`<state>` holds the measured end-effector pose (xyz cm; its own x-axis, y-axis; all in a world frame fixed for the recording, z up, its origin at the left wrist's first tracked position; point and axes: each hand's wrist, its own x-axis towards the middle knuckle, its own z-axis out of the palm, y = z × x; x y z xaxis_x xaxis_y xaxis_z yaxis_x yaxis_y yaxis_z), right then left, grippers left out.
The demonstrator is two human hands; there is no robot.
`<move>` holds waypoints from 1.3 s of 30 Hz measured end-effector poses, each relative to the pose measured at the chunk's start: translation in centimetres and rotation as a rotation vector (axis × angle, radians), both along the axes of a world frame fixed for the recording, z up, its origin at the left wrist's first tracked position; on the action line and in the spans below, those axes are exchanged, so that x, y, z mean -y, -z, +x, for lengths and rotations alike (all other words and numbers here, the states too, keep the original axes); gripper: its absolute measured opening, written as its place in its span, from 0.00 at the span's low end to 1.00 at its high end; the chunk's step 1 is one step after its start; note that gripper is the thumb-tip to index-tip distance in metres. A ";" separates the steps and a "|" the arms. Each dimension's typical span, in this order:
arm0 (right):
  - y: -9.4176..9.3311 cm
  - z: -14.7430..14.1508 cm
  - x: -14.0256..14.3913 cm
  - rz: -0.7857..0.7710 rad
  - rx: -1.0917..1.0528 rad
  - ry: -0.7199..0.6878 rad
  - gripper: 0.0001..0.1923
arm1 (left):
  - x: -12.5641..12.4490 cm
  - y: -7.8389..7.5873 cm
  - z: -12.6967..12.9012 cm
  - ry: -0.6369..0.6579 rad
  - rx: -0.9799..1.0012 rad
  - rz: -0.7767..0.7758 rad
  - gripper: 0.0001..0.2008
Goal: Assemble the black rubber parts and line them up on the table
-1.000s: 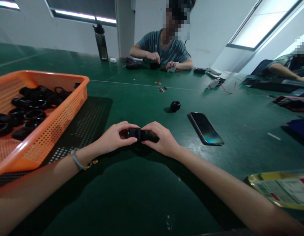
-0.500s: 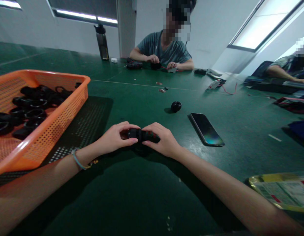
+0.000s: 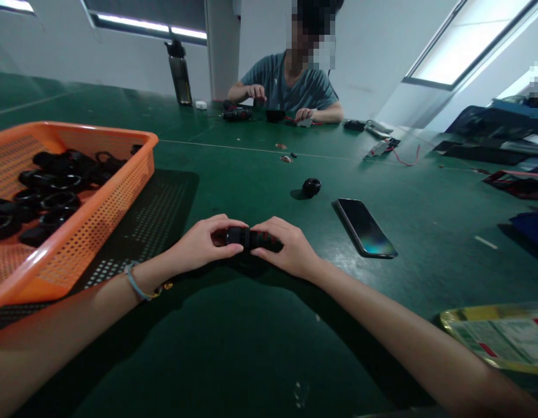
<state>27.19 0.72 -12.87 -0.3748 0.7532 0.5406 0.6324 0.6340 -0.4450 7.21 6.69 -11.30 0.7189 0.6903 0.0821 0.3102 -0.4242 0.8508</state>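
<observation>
Item: black cylindrical part (image 3: 251,238), low over the green table (image 3: 260,348) | Axis: we see it running left-right | Grip: our left hand (image 3: 203,244) pinches one end, our right hand (image 3: 286,249) the other, equally near | Nearby: orange basket (image 3: 99,197), phone (image 3: 365,227).

Both forearms bare, no sleeves in view. Left hand (image 3: 199,244): thin light-blue cord bracelet (image 3: 136,284) on the wrist, small gold-coloured charm (image 3: 167,285) hanging off its underside. Right hand (image 3: 289,247): wrist bare, nothing worn. No gloves or rings visible on either.
</observation>
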 end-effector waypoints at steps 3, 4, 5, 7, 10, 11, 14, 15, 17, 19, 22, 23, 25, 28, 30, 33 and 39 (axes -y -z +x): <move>0.0 0.0 0.0 -0.007 0.000 0.001 0.09 | 0.0 0.0 0.0 0.001 -0.001 0.002 0.20; 0.0 0.0 0.0 -0.007 0.001 0.002 0.09 | 0.0 0.0 0.0 0.001 0.003 -0.002 0.20; 0.0 0.0 0.0 -0.007 0.002 0.003 0.10 | 0.0 0.1 0.0 0.001 0.007 -0.006 0.20; 0.0 0.0 0.0 -0.006 0.004 0.005 0.10 | 0.0 0.1 0.0 0.000 0.013 -0.014 0.20; 0.0 0.0 0.0 0.001 0.007 0.008 0.10 | -0.1 0.1 0.0 0.001 0.004 -0.014 0.20; -0.1 0.0 0.0 0.005 0.007 0.008 0.10 | 0.0 0.1 0.0 0.000 0.000 -0.008 0.20; -0.1 -0.1 0.0 0.009 0.017 0.006 0.10 | 0.0 0.0 0.0 -0.003 -0.009 0.006 0.20; -0.1 -0.1 0.0 0.008 0.021 0.007 0.10 | 0.0 0.0 0.0 -0.003 -0.008 0.004 0.20; -0.1 -0.1 0.0 0.005 0.024 0.010 0.10 | 0.0 0.0 0.0 -0.001 -0.005 -0.006 0.20; -0.1 0.0 0.1 -0.003 0.024 0.012 0.10 | 0.0 0.0 0.0 -0.002 -0.003 -0.012 0.20; -0.1 0.0 0.1 -0.018 0.029 0.016 0.09 | 0.0 0.0 0.0 -0.001 -0.001 -0.001 0.20; -0.2 0.0 0.1 -0.022 0.030 0.018 0.09 | -0.1 0.1 0.0 0.000 0.003 0.001 0.20; -0.2 -0.1 0.1 -0.028 0.030 0.019 0.09 | -0.1 0.1 0.0 0.003 0.010 -0.006 0.20; -0.1 -0.1 0.1 -0.030 0.030 0.021 0.10 | -0.1 0.2 0.0 0.000 0.017 -0.019 0.20; -0.1 0.0 0.0 -0.033 0.034 0.025 0.10 | 0.0 0.2 0.0 -0.004 0.014 -0.019 0.20; -0.1 0.0 0.1 -0.047 0.042 0.029 0.09 | 0.0 0.1 0.0 -0.005 -0.002 -0.009 0.20; -0.4 -0.1 0.2 -0.073 0.021 0.026 0.09 | 0.1 -0.2 0.0 -0.006 -0.011 -0.018 0.19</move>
<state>27.07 0.48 -12.48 -0.3652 0.7999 0.4763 0.6579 0.5837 -0.4759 7.20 6.62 -11.13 0.7154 0.6960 0.0619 0.3219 -0.4069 0.8549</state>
